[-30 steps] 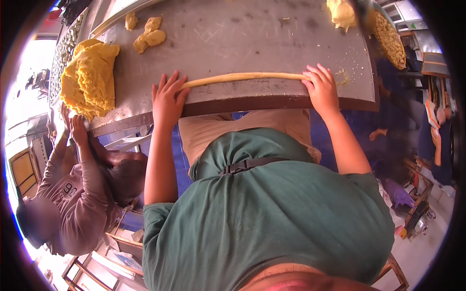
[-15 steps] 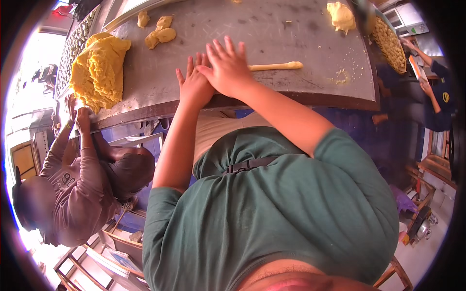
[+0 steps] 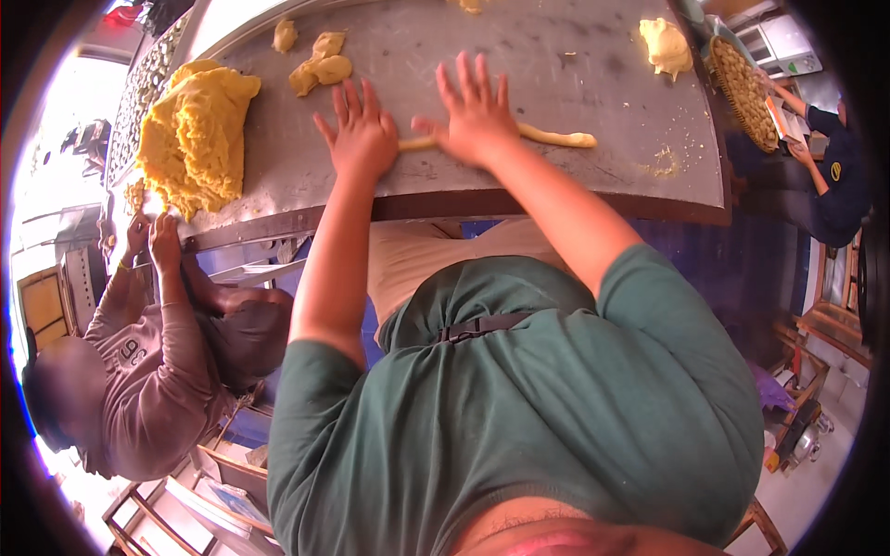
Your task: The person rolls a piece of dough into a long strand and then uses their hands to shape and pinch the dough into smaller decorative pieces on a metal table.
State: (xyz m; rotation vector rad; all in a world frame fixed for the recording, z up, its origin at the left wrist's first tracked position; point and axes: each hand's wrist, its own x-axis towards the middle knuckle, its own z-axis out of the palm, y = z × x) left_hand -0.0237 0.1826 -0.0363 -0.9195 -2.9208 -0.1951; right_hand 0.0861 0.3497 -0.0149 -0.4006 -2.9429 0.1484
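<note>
A thin rope of yellow dough lies across the metal table in front of me. My left hand rests palm down over its left end, fingers spread. Farther right, my right hand lies flat across the rope, its fingers also spread and slightly blurred. A short stretch of rope shows between the two hands, and its rounded right end sticks out past my right hand. What lies beneath the palms is hidden.
A big mound of yellow dough sits at the table's left, near a seated co-worker's hands. Smaller dough lumps lie toward the back, another lump at the right. A basket of small pieces stands beyond the right edge, near another person.
My hands, close together before, have moved apart along the rope, the right one going right. More of the rope now shows between them.
</note>
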